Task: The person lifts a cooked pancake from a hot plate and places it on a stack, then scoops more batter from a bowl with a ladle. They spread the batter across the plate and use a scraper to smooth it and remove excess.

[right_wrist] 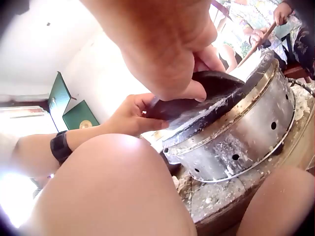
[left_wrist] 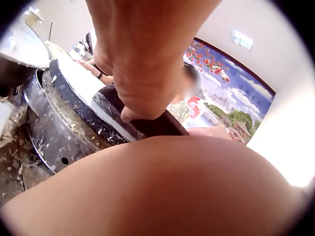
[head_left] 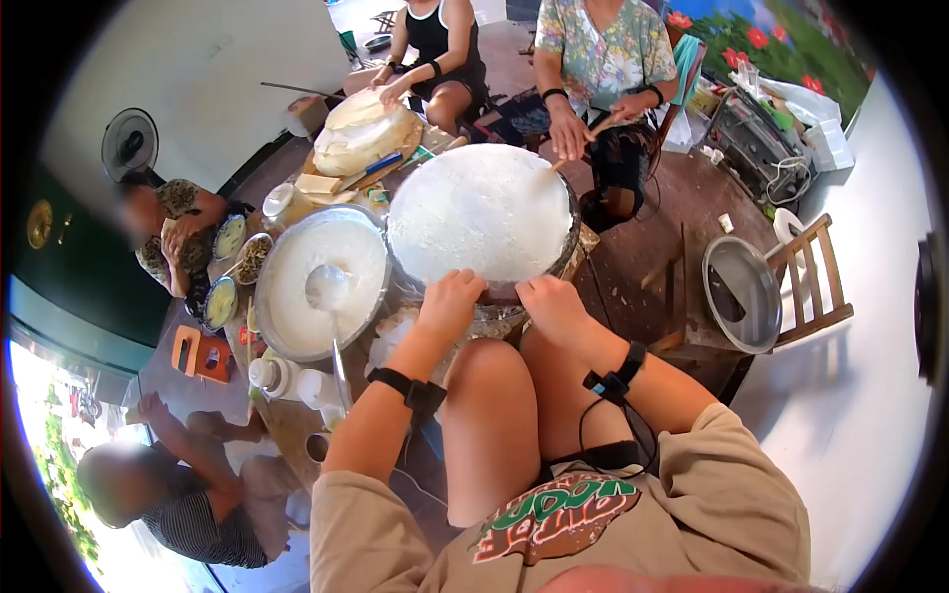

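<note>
My left hand (head_left: 453,303) and right hand (head_left: 551,301) grip a dark, thin scraper-like plate (right_wrist: 219,84) from both sides, at the near rim of a round griddle (head_left: 474,212). In the right wrist view the thumb lies along the plate's face, and its rounded edge overlaps the griddle rim. The left wrist view shows the left fingers (left_wrist: 130,114) curled over the same dark plate. A white, thin layer covers the griddle top, which sits on a metal drum-shaped stove (right_wrist: 236,147) with round holes.
Left of the griddle stands a wide basin (head_left: 287,316) of white batter with a ladle (head_left: 327,287). Beyond lies a stack of thin pancakes (head_left: 366,138). A person opposite holds a stick (head_left: 568,158) over the griddle. At right, a metal basin (head_left: 771,306) rests on a wooden chair (head_left: 825,282).
</note>
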A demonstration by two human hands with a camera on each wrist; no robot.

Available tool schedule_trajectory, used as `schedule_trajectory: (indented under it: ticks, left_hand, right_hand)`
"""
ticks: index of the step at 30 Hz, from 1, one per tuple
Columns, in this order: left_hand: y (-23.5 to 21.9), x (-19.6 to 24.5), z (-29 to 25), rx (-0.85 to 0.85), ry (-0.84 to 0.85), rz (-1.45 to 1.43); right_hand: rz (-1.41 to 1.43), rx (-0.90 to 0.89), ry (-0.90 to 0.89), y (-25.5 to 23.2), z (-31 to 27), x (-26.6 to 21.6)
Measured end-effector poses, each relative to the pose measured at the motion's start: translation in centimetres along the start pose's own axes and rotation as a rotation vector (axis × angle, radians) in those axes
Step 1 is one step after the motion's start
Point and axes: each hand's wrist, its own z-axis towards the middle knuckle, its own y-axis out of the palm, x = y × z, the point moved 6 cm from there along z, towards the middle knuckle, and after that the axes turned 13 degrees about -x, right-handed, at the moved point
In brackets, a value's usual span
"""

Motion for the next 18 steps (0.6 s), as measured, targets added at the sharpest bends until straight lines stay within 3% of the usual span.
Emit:
schedule_trajectory:
  ticks: [6,7,11,18]
  left_hand:
    - [-2.7,0.6,-0.8,-0.036,-0.023,0.006]
    - [-4.2,-0.3,0.8,0.035,-0.073,0.053]
    - [-5.4,-3.5,6.2,0.047,-0.263,0.079]
    - [-2.2,-8.9,12.6,-0.002,-0.528,0.097]
  right_hand:
    - [0.104,0.032,-0.085,-2.3,0.3,0.3]
    - [0.180,0.062,-0.095,-3.8,2.8,2.0]
    - [0.165,0.075,-0.189,-4.1,11.0,7.7]
    - [0.175,-0.004,-0.297,-0.7,20.8,13.1]
